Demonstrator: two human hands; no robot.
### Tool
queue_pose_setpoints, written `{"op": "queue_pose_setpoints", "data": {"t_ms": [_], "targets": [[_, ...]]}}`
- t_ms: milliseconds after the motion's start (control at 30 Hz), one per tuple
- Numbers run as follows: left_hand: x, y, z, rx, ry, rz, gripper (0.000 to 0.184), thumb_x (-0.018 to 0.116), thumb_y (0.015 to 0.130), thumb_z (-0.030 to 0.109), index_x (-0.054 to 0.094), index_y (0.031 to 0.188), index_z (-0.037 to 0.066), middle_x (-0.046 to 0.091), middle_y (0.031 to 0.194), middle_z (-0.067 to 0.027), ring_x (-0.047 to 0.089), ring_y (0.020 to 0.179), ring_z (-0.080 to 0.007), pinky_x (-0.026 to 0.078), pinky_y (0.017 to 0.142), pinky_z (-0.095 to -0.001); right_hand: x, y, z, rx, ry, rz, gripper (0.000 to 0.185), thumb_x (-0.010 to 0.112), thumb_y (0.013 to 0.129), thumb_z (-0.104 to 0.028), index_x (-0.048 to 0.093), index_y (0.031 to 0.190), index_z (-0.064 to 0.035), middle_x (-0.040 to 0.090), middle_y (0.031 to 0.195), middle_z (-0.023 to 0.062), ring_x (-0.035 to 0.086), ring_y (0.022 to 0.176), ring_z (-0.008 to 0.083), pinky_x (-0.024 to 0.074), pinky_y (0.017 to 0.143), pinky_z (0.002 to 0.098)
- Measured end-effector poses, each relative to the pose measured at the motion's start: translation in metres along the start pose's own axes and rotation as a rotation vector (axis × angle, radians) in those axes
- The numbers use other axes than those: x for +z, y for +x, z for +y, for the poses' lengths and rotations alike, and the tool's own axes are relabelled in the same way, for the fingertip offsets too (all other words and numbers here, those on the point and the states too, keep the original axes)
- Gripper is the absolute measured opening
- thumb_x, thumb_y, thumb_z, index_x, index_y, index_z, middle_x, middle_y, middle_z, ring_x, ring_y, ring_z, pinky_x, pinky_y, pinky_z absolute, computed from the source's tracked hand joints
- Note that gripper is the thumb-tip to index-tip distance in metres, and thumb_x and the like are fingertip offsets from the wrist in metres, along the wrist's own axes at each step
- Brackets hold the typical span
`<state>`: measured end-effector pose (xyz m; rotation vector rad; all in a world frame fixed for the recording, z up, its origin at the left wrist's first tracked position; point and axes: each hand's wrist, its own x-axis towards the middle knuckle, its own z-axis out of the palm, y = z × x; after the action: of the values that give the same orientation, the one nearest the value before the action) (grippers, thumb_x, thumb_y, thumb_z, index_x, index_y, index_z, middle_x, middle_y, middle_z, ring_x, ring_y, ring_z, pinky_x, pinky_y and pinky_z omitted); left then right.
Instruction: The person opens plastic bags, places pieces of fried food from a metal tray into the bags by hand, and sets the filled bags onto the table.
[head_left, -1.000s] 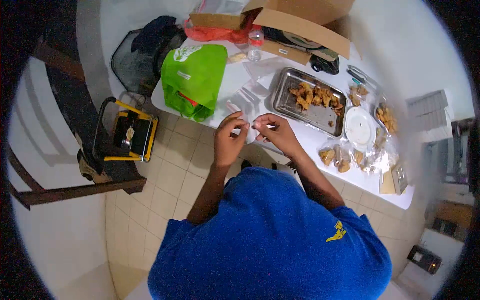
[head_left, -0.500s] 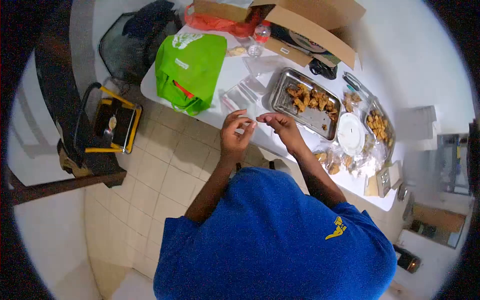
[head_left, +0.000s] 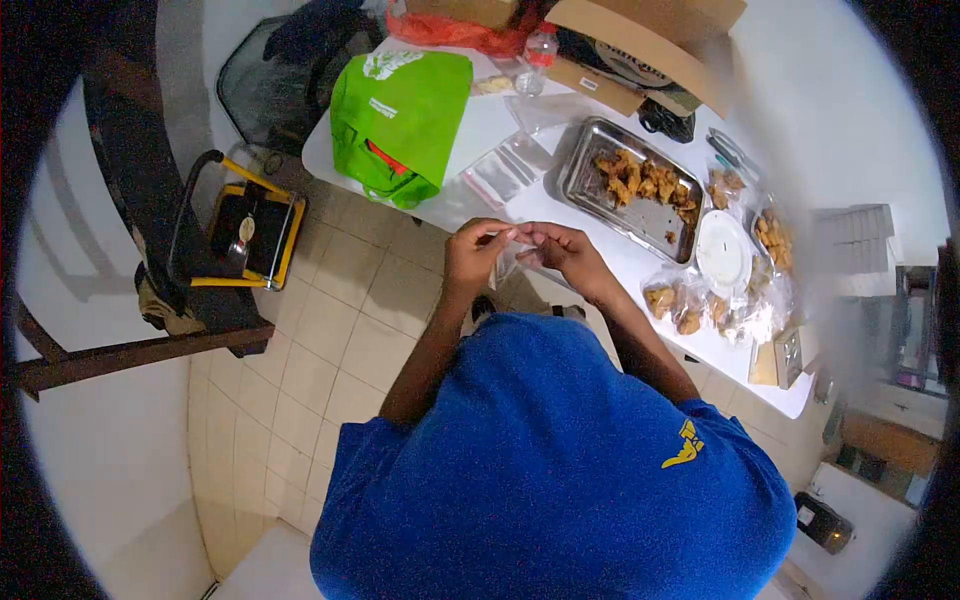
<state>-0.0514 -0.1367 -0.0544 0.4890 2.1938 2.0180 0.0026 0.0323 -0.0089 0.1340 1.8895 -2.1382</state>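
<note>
My left hand [head_left: 476, 256] and my right hand [head_left: 565, 256] meet at the fingertips over the table's front edge. Both pinch a thin clear plastic bag [head_left: 505, 262], which hangs between them. Just beyond my hands, flat clear bags [head_left: 508, 168] lie on the white table [head_left: 455, 210]. A metal tray [head_left: 652, 222] with brown fried pieces [head_left: 640, 180] is to the right of them. The green bag [head_left: 400, 120] lies to the left.
A white plate [head_left: 722, 250], filled clear bags [head_left: 680, 305], tongs [head_left: 730, 150] and a small box [head_left: 788, 357] are at the right. A bottle [head_left: 540, 48], a red bag [head_left: 465, 33] and an open cardboard box [head_left: 640, 45] stand at the back. A yellow-framed step stool [head_left: 245, 235] is on the left.
My fingertips, slightly apart before, have come together, and the thin bag shows more clearly below them. The view has shifted a little.
</note>
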Motion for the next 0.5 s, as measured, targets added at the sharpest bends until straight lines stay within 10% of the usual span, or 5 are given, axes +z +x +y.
{"op": "queue_pose_setpoints", "data": {"t_ms": [500], "targets": [[0.033,0.004,0.008,-0.046,0.142,-0.18,0.025,0.061,0.078,0.003,0.053,0.102,0.002,0.062,0.091,-0.0086,0.06,0.084,-0.016,0.047,0.069,-0.0254,-0.007,-0.025,0.004,-0.317,-0.743,0.268,0.046,0.058,0.07,0.006,0.057,0.114,-0.0074,0.063,0.101,0.0147,0.063,0.065,0.0225,0.0503,0.062,0.032]]}}
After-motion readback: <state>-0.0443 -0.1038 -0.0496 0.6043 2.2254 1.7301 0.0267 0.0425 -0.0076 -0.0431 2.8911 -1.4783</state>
